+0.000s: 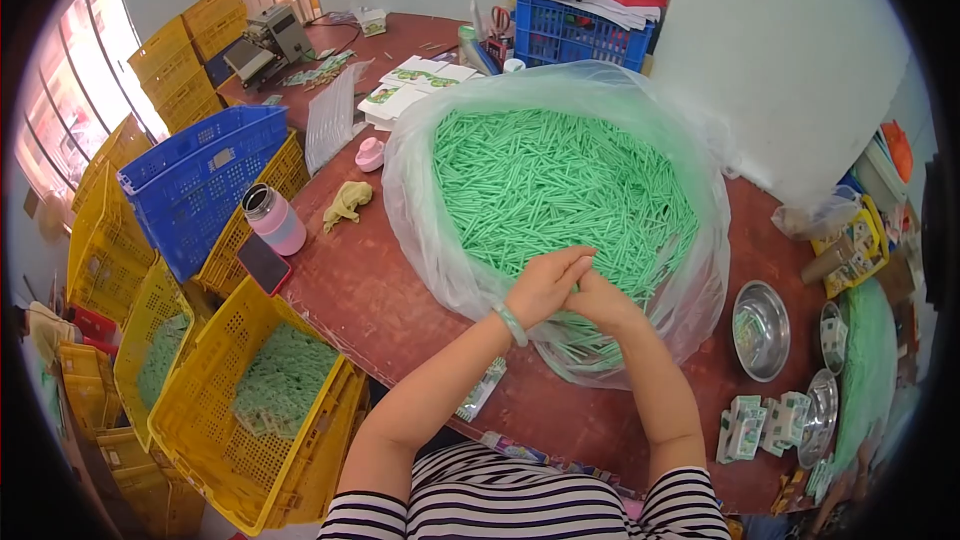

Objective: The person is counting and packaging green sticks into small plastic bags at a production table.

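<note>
My left hand (541,283), with a pale green bangle (511,325) on the wrist, meets my right hand (604,303) over the near part of a large clear plastic bag (420,217). Their fingers are curled together; whether anything is between them is hidden. Inside the wide-mouthed bag lies a heap of thin green sticks (555,180), some showing below my wrists through the plastic. Partly behind my left forearm, a small printed packet (481,390) rests on the red-brown table (360,296).
Left of the bag are a pink bottle (274,223), a phone (264,264) and a yellow cloth (348,204). A yellow crate (202,390) holds green packets. To the right stand a steel bowl (761,330) and stacked packets (742,427). A blue crate (585,45) is behind.
</note>
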The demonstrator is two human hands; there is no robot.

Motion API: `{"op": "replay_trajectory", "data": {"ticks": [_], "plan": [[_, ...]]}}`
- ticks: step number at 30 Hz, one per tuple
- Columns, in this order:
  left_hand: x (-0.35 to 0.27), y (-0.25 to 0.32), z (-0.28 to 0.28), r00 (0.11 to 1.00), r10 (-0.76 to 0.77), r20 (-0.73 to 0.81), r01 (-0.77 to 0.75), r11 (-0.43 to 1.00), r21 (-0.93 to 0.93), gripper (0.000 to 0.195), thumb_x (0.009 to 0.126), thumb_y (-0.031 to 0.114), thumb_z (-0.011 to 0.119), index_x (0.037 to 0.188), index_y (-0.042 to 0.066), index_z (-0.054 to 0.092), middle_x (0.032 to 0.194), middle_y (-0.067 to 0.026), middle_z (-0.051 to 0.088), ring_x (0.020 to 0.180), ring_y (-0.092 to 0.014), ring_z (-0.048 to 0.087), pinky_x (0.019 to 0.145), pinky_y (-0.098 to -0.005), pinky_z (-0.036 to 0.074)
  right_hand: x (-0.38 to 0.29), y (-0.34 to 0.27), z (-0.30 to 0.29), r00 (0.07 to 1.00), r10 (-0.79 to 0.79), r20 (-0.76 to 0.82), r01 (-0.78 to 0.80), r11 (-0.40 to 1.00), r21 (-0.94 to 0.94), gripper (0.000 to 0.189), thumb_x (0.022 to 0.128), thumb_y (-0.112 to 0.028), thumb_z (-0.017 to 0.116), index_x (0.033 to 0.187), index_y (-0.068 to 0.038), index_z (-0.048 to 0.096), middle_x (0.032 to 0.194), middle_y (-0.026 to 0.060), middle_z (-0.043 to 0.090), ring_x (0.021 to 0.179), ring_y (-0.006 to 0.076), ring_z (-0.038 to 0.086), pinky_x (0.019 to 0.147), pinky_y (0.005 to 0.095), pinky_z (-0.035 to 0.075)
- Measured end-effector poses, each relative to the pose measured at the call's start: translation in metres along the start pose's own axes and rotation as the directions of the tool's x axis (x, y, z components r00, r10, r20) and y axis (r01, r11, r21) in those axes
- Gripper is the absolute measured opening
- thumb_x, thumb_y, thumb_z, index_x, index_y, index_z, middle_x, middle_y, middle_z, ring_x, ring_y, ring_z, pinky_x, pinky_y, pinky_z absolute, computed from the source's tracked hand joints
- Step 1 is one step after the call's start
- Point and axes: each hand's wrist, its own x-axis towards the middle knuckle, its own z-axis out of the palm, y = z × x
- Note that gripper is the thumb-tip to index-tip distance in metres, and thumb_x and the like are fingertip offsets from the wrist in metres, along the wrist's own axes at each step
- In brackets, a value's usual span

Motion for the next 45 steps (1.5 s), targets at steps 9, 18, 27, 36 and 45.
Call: {"op": "replay_trajectory", "data": {"ticks": [9, 18, 27, 36, 45], "plan": [[-0.017, 0.041, -0.005, 0.960, 0.100, -0.260, -0.188, 0.922, -0.338, 0.059, 0.102, 0.035, 0.038, 0.149, 0.005, 0.019, 0.146, -0.0204, 0.033, 0.136, -0.028, 0.031, 0.111, -0.0378, 0.025, 0.003, -0.018, -0.028, 0.965, -0.042, -0.258, 0.170, 0.852, 0.496, 0.032, 0.098, -0.029, 0.052, 0.096, 0.000, 0.063, 0.097, 0.0121, 0.067, 0.095, 0.0167, 0.057, 0.088, 0.0332, 0.042], [-0.048, 0.031, 0.022, 0.927, -0.358, -0.113, -0.038, 0.210, -0.977, 0.088, 0.095, 0.060, 0.035, 0.149, 0.005, -0.006, 0.135, -0.0095, 0.037, 0.126, -0.022, 0.037, 0.111, -0.0350, 0.023, -0.011, -0.006, 0.048, 0.800, -0.459, -0.386, 0.446, 0.886, -0.128, 0.012, 0.092, -0.011, 0.057, 0.099, -0.004, 0.064, 0.102, 0.0076, 0.067, 0.094, 0.0222, 0.058, 0.087, 0.0351, 0.043], [-0.082, 0.044, 0.007, 0.926, 0.146, -0.347, -0.092, 0.981, 0.169, 0.078, 0.093, 0.049, 0.048, 0.148, 0.002, 0.019, 0.143, -0.0158, 0.031, 0.137, -0.031, 0.023, 0.111, -0.0416, 0.023, -0.020, 0.002, 0.056, 0.729, -0.637, -0.249, 0.502, 0.746, -0.439, 0.021, 0.086, -0.015, 0.061, 0.104, -0.004, 0.061, 0.098, 0.0124, 0.066, 0.089, 0.0315, 0.058, 0.079, 0.0389, 0.045], [-0.152, 0.010, -0.055, 0.907, 0.194, -0.374, 0.022, 0.865, 0.502, 0.046, 0.077, 0.025, 0.071, 0.116, 0.004, 0.058, 0.110, -0.0140, 0.059, 0.103, -0.034, 0.053, 0.088, -0.0433, 0.038, -0.038, -0.002, 0.063, 0.991, -0.118, 0.070, 0.104, 0.978, 0.179, 0.023, 0.099, -0.021, 0.051, 0.107, -0.002, 0.060, 0.071, 0.0007, 0.056, 0.065, 0.0061, 0.050, 0.061, 0.0226, 0.043], [-0.180, -0.026, -0.056, 0.929, -0.190, -0.319, 0.320, 0.845, 0.429, 0.025, 0.072, 0.015, 0.076, 0.087, 0.001, 0.061, 0.085, -0.0107, 0.057, 0.073, -0.029, 0.055, 0.063, -0.0367, 0.043, -0.040, 0.005, 0.064, 0.989, -0.057, 0.134, 0.032, 0.982, 0.184, 0.030, 0.100, -0.021, 0.048, 0.122, -0.003, 0.056, 0.075, -0.0009, 0.056, 0.066, 0.0051, 0.046, 0.061, 0.0188, 0.038]]}}
